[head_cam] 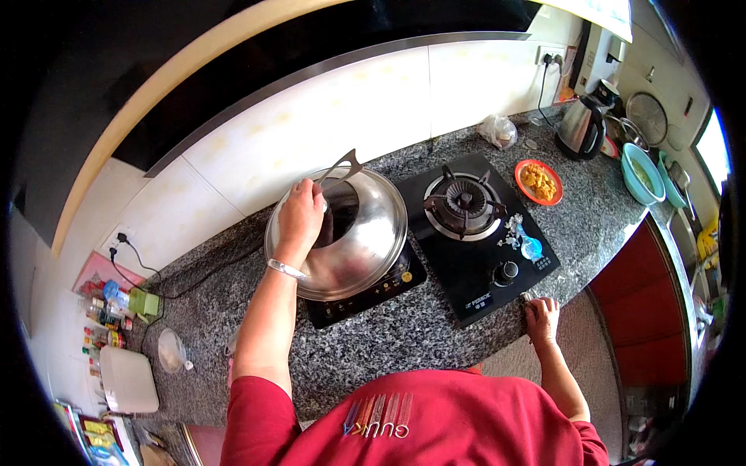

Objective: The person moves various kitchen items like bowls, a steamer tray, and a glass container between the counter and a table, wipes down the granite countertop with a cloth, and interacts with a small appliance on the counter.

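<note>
My left hand (303, 215) grips the handle (342, 170) of a domed stainless steel lid (373, 215) with a dark see-through window. The lid lies over a pan on a black induction cooktop (355, 306); what is beneath it is hidden. My right hand (542, 320) is at the front edge of the granite counter (361, 349), fingers curled by a small greyish thing that I cannot make out. Between that hand and the wall is a black glass gas hob (466, 291) with one burner (465, 201) and a knob (505, 272).
A blue item (530, 247) and crumpled foil-like bits lie on the hob. Right of it are an orange-rimmed plate of food (539, 182), an electric kettle (581, 128) and a turquoise bowl (641, 175). Leftward stand a white bin (128, 378), several jars and a plastic tub (172, 350). A range hood (326, 46) overhangs.
</note>
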A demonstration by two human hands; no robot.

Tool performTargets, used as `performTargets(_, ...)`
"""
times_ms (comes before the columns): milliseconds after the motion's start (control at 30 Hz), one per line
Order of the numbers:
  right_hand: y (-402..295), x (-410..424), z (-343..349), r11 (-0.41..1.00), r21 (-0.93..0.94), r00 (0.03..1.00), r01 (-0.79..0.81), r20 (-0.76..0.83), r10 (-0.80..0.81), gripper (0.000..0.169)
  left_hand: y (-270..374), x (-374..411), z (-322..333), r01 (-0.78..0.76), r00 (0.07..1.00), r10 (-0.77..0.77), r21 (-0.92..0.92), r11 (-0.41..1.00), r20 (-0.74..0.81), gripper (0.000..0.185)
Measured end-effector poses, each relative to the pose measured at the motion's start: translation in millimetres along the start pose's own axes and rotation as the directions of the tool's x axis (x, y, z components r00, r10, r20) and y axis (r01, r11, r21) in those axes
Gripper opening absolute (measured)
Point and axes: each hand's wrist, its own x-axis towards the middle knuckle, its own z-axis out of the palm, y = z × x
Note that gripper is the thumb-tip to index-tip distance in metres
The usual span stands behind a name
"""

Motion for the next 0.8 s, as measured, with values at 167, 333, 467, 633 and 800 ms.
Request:
performTargets(167, 24.8, 7.3, 2.5, 0.999, 0.050, 1.000, -0.005, 0.001, 0.005, 0.017, -13.1, -7.5, -52.3, 0.325, 0.914, -0.396, -0.425, 0.845, -0.087, 0.025)
performTargets(333, 31.0, 12.2, 0.6, 0.997, 0.076, 1.000, 0.015, 0.009, -0.016, 0.019, -27.4, -43.6, -111.7, 0.255, 0.729, -0.671, -0.856, 0.449, -0.135, 0.016)
performTargets(467, 36.3, 11.5, -3.4, 0.997, 0.065, 0.999, 0.031, 0.015, -0.033, 0.020, -46.8, -89.6, -127.0, 0.169, 0.710, -0.704, -0.969, 0.179, -0.006, 0.017)
performTargets(633, 42.5, 13.9, 2.6, 0.995, 0.085, 0.998, 0.052, 0.027, -0.054, 0.020, -142.8, -155.0, -126.2, 0.008, 0.685, -0.658, -0.907, -0.421, 0.312, 0.038)
performTargets(800, 52.9, 9.7, 6.6, 0.997, 0.066, 0.998, 0.031, 0.048, -0.035, 0.020, -165.1, -175.8, -150.7, -0.092, 0.626, -0.759, -0.949, -0.300, 0.179, 0.034)
